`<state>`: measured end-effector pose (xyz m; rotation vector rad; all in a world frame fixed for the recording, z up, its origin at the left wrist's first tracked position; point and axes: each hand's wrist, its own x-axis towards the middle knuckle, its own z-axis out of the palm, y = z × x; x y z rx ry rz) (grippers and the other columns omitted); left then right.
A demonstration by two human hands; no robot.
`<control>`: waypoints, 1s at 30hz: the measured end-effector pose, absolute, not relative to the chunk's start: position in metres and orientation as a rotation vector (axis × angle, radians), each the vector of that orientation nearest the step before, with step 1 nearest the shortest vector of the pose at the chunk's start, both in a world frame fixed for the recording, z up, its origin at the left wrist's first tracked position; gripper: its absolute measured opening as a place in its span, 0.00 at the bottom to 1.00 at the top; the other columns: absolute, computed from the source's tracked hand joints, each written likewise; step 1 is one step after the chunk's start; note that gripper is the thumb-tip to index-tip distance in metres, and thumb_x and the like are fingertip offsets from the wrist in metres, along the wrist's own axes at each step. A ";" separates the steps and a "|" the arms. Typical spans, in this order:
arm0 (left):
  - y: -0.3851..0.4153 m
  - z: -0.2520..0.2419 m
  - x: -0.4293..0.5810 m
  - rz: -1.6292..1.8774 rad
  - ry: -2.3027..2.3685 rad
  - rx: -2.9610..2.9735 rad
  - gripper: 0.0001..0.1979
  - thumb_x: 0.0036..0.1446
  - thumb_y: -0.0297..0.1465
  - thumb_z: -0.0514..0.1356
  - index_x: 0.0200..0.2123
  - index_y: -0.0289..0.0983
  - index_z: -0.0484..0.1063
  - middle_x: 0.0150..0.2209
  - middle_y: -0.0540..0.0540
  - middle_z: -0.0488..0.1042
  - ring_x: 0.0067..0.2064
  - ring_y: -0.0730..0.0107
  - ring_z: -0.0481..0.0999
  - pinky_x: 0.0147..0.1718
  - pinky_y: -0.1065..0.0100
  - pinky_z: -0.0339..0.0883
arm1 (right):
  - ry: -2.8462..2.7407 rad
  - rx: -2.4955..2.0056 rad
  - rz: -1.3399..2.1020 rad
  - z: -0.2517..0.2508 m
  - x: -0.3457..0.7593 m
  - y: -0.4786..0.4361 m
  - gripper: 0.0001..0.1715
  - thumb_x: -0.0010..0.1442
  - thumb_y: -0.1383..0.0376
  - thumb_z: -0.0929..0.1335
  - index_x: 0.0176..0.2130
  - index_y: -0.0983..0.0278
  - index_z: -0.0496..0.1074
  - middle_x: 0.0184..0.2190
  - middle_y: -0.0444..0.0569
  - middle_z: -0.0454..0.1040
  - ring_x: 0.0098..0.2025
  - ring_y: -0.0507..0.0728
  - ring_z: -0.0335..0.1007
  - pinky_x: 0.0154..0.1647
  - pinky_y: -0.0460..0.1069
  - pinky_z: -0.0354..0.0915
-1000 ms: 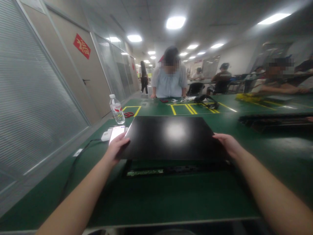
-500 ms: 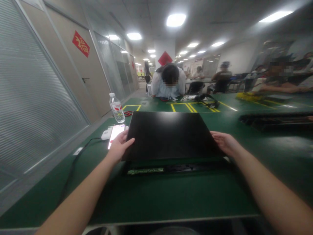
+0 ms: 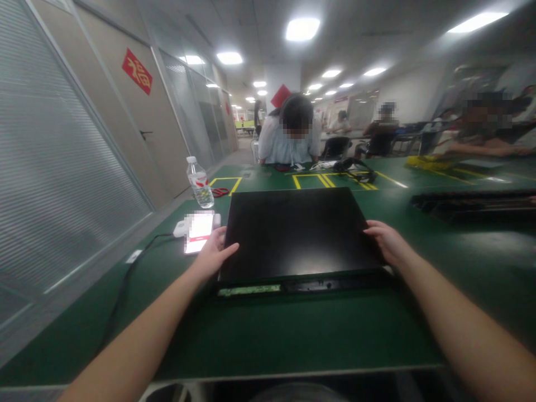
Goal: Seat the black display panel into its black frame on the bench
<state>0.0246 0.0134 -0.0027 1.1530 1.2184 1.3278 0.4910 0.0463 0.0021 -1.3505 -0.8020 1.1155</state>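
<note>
Black, flat and glossy, the rectangular panel point(image 3: 298, 231) lies mid-frame on the green table mat point(image 3: 268, 340). The left hand point(image 3: 214, 254) grips its left edge, the right hand point(image 3: 387, 241) its right edge. A lit phone point(image 3: 198, 231) lies just left.

The black panel point(image 3: 297, 231) hides most of the frame point(image 3: 293, 287) beneath it.

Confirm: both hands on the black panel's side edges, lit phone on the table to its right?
Wrong side: the lit phone lies on the table left of the black panel, per the head view. The left hand and right hand do hold its side edges.
</note>
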 end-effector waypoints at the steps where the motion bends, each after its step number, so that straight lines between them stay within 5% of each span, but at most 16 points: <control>1: 0.013 -0.002 0.024 1.325 1.211 1.147 0.39 0.42 0.30 0.79 0.56 0.39 0.66 0.45 0.41 0.86 0.48 0.48 0.86 0.53 0.47 0.78 | -0.805 -1.346 1.102 0.002 0.491 0.046 0.15 0.40 0.72 0.73 0.31 0.58 0.75 0.28 0.44 0.79 0.32 0.57 0.74 0.31 0.49 0.67; 19: 0.011 -0.003 0.026 1.248 1.190 1.127 0.35 0.43 0.25 0.78 0.52 0.39 0.66 0.44 0.42 0.86 0.48 0.50 0.87 0.51 0.50 0.79 | -0.896 -1.447 0.971 -0.008 0.494 0.050 0.22 0.36 0.66 0.77 0.33 0.56 0.70 0.26 0.43 0.76 0.31 0.60 0.72 0.31 0.53 0.66; 30: 0.011 0.002 0.029 1.236 1.098 1.102 0.40 0.44 0.24 0.77 0.60 0.37 0.67 0.47 0.39 0.86 0.50 0.48 0.86 0.54 0.50 0.79 | -0.902 -1.472 0.979 -0.010 0.494 0.051 0.22 0.36 0.66 0.77 0.32 0.57 0.69 0.26 0.43 0.75 0.30 0.60 0.72 0.32 0.53 0.67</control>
